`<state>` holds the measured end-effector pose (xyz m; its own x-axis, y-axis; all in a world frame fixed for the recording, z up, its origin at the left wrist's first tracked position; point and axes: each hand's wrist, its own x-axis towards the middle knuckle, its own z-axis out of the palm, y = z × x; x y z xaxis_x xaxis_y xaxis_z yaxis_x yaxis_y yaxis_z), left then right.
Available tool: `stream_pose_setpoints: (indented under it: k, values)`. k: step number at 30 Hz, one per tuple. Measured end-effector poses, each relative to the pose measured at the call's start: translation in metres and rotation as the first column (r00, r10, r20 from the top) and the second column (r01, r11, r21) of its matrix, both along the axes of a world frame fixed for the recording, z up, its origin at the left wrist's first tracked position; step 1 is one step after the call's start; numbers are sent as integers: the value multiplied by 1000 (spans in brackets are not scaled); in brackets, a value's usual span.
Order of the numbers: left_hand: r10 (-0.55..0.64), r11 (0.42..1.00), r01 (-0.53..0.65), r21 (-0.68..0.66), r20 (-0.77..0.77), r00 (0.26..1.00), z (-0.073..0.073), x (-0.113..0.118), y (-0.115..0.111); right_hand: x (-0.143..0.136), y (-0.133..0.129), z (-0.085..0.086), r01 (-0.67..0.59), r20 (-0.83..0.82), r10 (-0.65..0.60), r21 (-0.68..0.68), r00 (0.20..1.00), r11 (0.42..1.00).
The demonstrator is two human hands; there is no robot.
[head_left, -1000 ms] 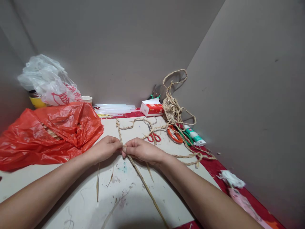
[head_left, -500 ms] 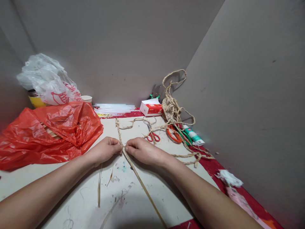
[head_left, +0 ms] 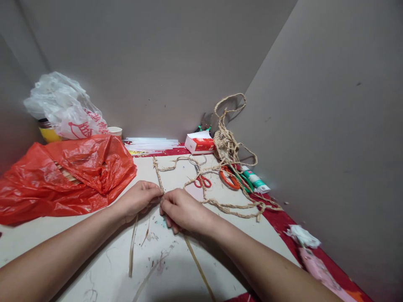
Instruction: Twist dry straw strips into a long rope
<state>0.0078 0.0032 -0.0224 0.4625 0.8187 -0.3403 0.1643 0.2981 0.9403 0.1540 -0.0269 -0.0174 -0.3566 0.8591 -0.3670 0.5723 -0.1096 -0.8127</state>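
Observation:
A braided straw cord (head_left: 159, 178) runs down from the far part of the white board to my fingers. My left hand (head_left: 141, 199) pinches its near end between thumb and forefinger. Right beside it, my right hand (head_left: 182, 209) is closed on a loose straw strand (head_left: 201, 270), which comes out beneath the palm and trails toward me. Another thin strand (head_left: 131, 256) hangs below my left hand. The exact spot where cord and strands meet is hidden by my fingers.
Red-handled scissors (head_left: 203, 181) lie under braided cord. A heap of cord (head_left: 227, 144), orange-handled scissors (head_left: 229, 178) and a green-white tube (head_left: 256, 180) are at the right. A red plastic bag (head_left: 107, 167) covers the left; glue sticks (head_left: 151, 144) and a tissue box (head_left: 200, 143) stand behind.
My right hand has shifted slightly down and turned over the strand, covering its upper part. The strand's visible length has swung a little. My left hand stays nearly in place.

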Motion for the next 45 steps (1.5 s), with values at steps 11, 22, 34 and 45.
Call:
stream_pose_setpoints:
  k: [11,22,34,45]
  values:
    - [-22,997,26,-70,65,998,7,-4,2,27,2,44,-116,17,115,243,993,963]
    - [-76,992,85,-91,98,992,8,-6,4,16,22,-4,1,-426,-102,-231,899,973]
    - [-144,976,163,143,-135,980,5,-9,8,19,28,-5,36,-387,-143,-271,911,962]
    - [-251,967,247,-53,-78,965,13,-2,-10,10,20,-5,125,-450,-268,-323,852,938]
